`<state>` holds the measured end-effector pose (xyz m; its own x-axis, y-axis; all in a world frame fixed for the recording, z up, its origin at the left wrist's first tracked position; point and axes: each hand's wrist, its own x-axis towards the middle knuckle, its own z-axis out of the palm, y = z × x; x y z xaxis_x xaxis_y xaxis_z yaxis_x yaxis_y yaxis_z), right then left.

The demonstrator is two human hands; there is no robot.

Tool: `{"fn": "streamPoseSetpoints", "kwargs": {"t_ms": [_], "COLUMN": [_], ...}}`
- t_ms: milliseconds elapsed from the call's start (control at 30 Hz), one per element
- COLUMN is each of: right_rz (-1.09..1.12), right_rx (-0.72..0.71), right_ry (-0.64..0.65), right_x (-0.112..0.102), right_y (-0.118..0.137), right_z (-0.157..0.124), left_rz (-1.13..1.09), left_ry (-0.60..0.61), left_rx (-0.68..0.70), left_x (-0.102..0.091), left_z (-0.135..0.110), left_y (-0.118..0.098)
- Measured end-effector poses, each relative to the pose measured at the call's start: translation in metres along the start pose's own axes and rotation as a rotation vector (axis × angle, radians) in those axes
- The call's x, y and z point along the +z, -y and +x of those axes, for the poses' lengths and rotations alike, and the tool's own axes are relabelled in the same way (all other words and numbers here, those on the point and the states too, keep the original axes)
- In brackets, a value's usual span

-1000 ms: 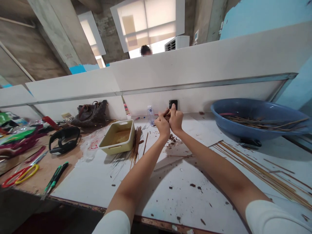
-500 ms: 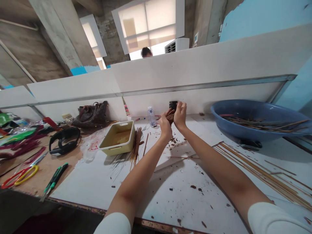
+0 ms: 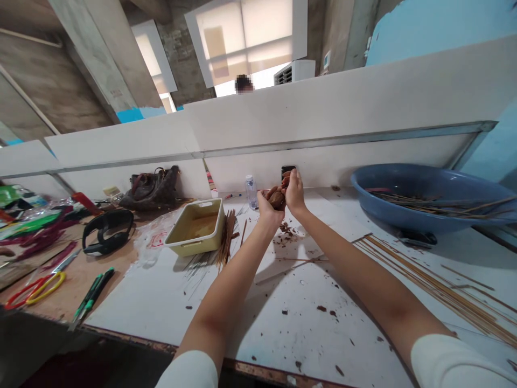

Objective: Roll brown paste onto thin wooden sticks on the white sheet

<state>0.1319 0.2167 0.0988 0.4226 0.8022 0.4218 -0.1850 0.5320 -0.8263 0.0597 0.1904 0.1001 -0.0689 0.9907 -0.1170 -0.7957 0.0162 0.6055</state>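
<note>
A brown, clay-like lump (image 3: 277, 199) lies in my left hand (image 3: 270, 210), whose fingers curl around it above the far part of the table. Just to the right, my right hand (image 3: 296, 194) is raised with the palm turned toward the lump. Its fingers look apart and are smeared brown. Behind them stands a dark phone (image 3: 288, 169) against the white partition. A clear plastic bottle (image 3: 251, 192) stands left of my hands. Brown crumbs (image 3: 286, 230) lie on the white tabletop below them.
To the left are a yellow-green basin (image 3: 194, 245) of brownish water, thin brown sticks (image 3: 226, 237), a headset (image 3: 107, 233), scissors (image 3: 38, 290) and green-handled cutters (image 3: 92, 296). On the right are a large blue tub (image 3: 388, 207) and long thin strips (image 3: 428, 288).
My hands have parted slightly, showing more of the brown lump. My left hand has shifted a little left and turned palm up. More crumbs show below.
</note>
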Motion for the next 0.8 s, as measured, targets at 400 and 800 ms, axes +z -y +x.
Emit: {"fn": "streamPoseSetpoints", "kwargs": {"t_ms": [400, 800], "right_rz": [0.039, 0.070], "right_rx": [-0.003, 0.136], "right_ry": [-0.054, 0.049], "right_x": [0.000, 0.001], "right_y": [-0.005, -0.007], "right_z": [0.007, 0.007], "left_rz": [-0.117, 0.197], "left_ry": [-0.055, 0.090], "left_rx": [-0.112, 0.272], "left_x": [0.000, 0.001], "left_z": [-0.012, -0.002], "left_y": [-0.010, -0.005]}}
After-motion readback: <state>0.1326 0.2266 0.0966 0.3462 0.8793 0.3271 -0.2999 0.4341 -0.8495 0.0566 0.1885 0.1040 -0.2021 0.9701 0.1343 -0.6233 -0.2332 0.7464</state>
